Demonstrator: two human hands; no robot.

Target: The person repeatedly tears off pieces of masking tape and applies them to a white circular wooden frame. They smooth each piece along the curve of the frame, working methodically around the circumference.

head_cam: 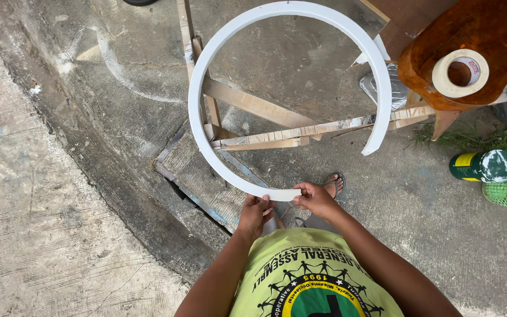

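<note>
Above concrete ground, both hands closed on a white curved strip.

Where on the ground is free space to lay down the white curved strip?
The concrete ground left of the left hand lies bare. A smaller patch lies between the right hand and the green can. Under the white strip, the wooden slats crowd the ground.
</note>
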